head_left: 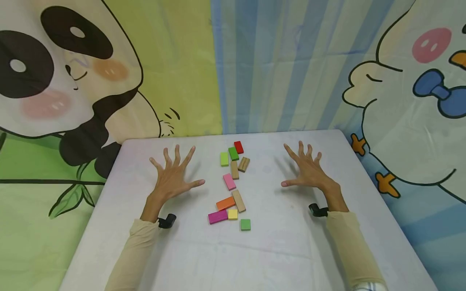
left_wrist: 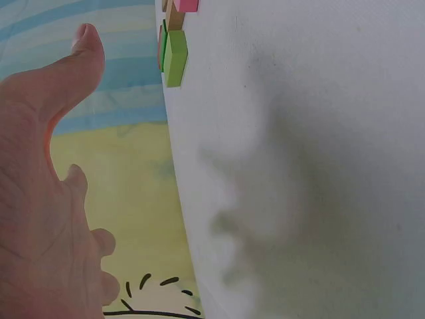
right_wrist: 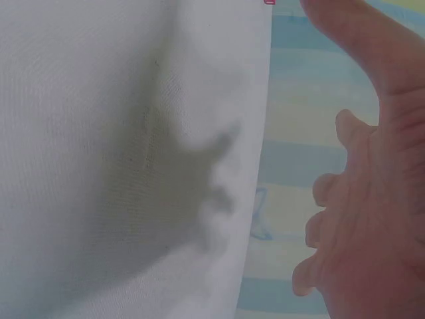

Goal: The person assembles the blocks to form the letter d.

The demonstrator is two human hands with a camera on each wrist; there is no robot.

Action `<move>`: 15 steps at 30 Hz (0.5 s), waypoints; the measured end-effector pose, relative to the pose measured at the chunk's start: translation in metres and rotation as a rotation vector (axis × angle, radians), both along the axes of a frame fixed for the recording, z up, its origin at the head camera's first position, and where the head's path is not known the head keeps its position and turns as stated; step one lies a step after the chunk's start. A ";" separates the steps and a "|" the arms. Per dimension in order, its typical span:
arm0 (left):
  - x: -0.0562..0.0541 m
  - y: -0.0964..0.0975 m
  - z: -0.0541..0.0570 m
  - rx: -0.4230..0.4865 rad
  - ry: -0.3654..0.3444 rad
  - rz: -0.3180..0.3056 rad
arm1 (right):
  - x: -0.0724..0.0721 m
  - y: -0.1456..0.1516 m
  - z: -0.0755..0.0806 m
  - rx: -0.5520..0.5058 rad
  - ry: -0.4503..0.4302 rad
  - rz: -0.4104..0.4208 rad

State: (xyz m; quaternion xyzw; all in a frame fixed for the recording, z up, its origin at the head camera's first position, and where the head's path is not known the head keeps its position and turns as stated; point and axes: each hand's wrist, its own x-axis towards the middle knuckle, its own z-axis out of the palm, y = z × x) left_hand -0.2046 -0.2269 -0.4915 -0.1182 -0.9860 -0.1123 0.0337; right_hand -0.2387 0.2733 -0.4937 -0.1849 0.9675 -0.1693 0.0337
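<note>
Printed cloth (head_left: 174, 81) hangs behind a white-covered counter (head_left: 269, 258), showing a panda (head_left: 81, 103) at left and a white bird (head_left: 407, 141) at right. Eleven small blocks (head_left: 229, 182) lie in a loose, uneven column near the middle of the counter, between the two hands.

At the far end are a red block (head_left: 238, 147), a dark green block (head_left: 234, 153) and a light green block (head_left: 224, 159), grouped closely. Nearer lie two wooden blocks (head_left: 234, 170), side by side, then a pink block (head_left: 229, 182). Beyond the pink piece, toward the person, a longer wooden block (head_left: 238, 201) lies aslant beside an orange block (head_left: 225, 203). A magenta block (head_left: 217, 217) and a yellow block (head_left: 232, 214) sit end to end; a mid-green block (head_left: 245, 224) lies nearest the person, slightly apart.

Left hand (head_left: 171, 180) and right hand (head_left: 309, 171) are raised above the counter, fingers spread wide, thumbs pointing inward, both holding nothing. Each casts a shadow on the white surface. Beige sleeves (head_left: 132, 252) cover both forearms.
</note>
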 end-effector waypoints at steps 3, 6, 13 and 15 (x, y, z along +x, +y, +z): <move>-0.002 0.004 0.000 0.009 0.002 0.009 | 0.000 -0.002 0.001 -0.003 -0.004 0.005; -0.005 0.014 -0.001 0.048 0.025 0.023 | 0.006 -0.010 0.003 -0.056 0.007 0.011; -0.008 0.057 -0.001 0.241 0.150 -0.037 | 0.031 -0.063 0.004 -0.257 0.138 0.131; -0.012 0.070 -0.004 0.260 0.164 -0.074 | 0.039 -0.082 0.002 -0.269 0.137 0.184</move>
